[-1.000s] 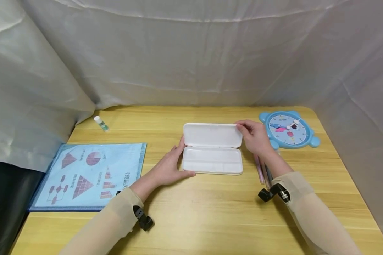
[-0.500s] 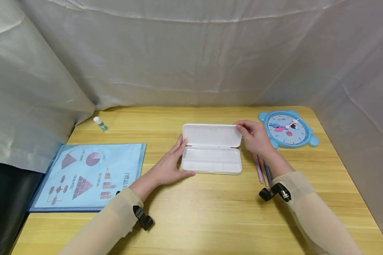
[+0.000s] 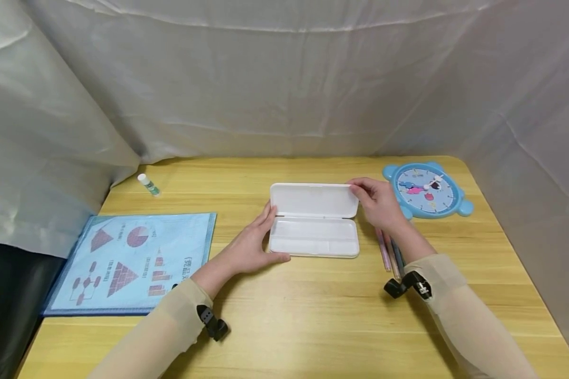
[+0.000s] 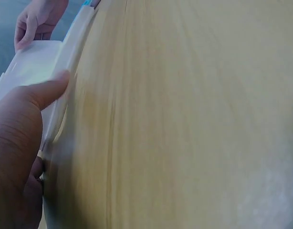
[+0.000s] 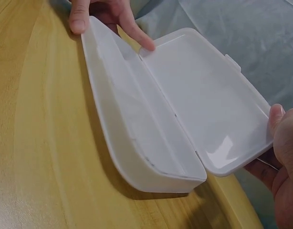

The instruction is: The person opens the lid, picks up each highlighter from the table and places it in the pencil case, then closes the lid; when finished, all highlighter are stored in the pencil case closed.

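A white plastic pencil case (image 3: 303, 245) lies on the wooden table, its hinged lid (image 3: 313, 200) raised and no contents showing in its tray. My left hand (image 3: 248, 250) holds the left end, thumb by the front corner and fingers along the side near the hinge. At the lid's right outer corner, my right hand (image 3: 378, 206) pinches the edge between thumb and fingers; the right wrist view shows the thumb on the inner face and fingers behind. Several pencil-like sticks (image 3: 388, 252), pink, brown and dark, lie partly hidden under the right forearm.
A blue toy clock (image 3: 427, 190) lies at the back right, close to the right hand. On the left is a light-blue folder (image 3: 133, 258) with printed charts, partly under the left forearm. A small glue stick (image 3: 148, 184) lies behind it. Grey cloth (image 3: 284, 89) hangs behind the table.
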The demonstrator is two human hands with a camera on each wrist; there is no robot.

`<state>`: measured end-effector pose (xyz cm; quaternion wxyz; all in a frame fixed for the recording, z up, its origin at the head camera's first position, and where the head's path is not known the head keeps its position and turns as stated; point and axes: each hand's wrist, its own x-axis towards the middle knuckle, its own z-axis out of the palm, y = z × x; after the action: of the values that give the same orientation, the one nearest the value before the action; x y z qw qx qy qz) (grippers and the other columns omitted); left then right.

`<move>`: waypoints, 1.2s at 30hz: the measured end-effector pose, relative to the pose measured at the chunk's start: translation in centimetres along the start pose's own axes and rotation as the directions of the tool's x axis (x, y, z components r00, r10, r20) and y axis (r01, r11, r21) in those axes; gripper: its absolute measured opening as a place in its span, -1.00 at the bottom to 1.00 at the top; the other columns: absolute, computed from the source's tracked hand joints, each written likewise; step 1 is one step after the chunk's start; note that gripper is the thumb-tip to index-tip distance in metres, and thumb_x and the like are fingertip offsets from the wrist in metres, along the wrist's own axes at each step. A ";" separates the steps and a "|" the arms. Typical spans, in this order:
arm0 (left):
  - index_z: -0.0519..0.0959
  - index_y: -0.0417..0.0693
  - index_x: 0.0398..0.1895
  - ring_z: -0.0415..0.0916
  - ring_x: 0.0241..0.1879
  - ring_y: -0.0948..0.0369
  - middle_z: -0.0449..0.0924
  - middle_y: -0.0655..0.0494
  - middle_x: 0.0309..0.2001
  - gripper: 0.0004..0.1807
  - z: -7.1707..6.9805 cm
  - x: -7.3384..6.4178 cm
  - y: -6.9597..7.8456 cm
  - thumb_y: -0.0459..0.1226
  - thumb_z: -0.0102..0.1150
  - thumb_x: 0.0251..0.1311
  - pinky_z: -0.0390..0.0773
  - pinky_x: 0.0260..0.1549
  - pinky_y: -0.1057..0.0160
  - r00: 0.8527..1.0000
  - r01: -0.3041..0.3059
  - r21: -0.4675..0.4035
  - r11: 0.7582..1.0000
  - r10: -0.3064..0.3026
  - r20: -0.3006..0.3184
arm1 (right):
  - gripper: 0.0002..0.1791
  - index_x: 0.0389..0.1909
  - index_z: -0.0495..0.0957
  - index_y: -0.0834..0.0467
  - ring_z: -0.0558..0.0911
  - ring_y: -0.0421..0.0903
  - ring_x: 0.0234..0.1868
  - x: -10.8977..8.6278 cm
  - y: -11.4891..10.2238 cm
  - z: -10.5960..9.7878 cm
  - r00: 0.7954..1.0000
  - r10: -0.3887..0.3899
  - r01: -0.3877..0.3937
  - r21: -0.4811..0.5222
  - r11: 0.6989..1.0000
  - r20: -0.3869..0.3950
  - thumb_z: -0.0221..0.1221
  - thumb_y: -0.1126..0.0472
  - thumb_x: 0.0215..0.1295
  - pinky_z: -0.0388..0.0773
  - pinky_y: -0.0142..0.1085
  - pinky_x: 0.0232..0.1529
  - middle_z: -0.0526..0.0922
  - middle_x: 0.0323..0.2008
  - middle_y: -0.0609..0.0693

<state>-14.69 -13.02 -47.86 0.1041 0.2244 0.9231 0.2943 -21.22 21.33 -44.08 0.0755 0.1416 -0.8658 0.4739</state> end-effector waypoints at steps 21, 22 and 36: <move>-0.36 0.11 0.74 0.03 0.59 -0.10 -0.57 0.19 0.70 0.05 -1.2 -0.3 -0.5 0.19 0.07 0.54 0.07 0.52 -0.07 0.993 -0.097 0.136 0.986 0.086 0.086 | -0.70 0.07 0.73 0.29 0.54 0.06 -0.30 -0.5 0.1 -0.4 0.999 0.032 -0.032 0.006 0.999 0.024 0.12 0.19 0.65 0.46 -0.40 -0.34 0.77 -0.08 0.17; -0.35 0.09 0.75 0.03 0.59 -0.10 -0.57 0.18 0.70 0.05 -1.2 -0.2 -0.4 0.20 0.06 0.53 0.05 0.52 -0.08 0.992 -0.101 0.155 0.983 0.089 0.085 | -0.70 0.07 0.73 0.28 0.53 0.07 -0.31 -0.5 0.1 -0.5 0.999 0.036 -0.036 0.005 0.999 0.021 0.11 0.18 0.65 0.45 -0.39 -0.35 0.77 -0.09 0.17; -0.32 0.15 0.75 0.14 0.47 -0.41 -0.50 0.23 0.71 0.07 -1.4 -0.2 -0.2 0.24 0.09 0.48 0.26 0.44 -0.19 0.996 -0.047 0.212 0.976 0.030 0.082 | -0.65 0.22 0.70 0.19 0.70 0.01 -0.07 -0.8 0.0 -1.6 0.997 0.064 -0.063 -0.028 0.998 0.035 0.20 0.09 0.61 0.56 -0.42 -0.12 0.75 0.05 0.11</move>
<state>-15.07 -13.92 -46.80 0.1099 0.2636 0.9401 0.1864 -20.50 22.75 -43.40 0.0470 0.1215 -0.8773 0.4619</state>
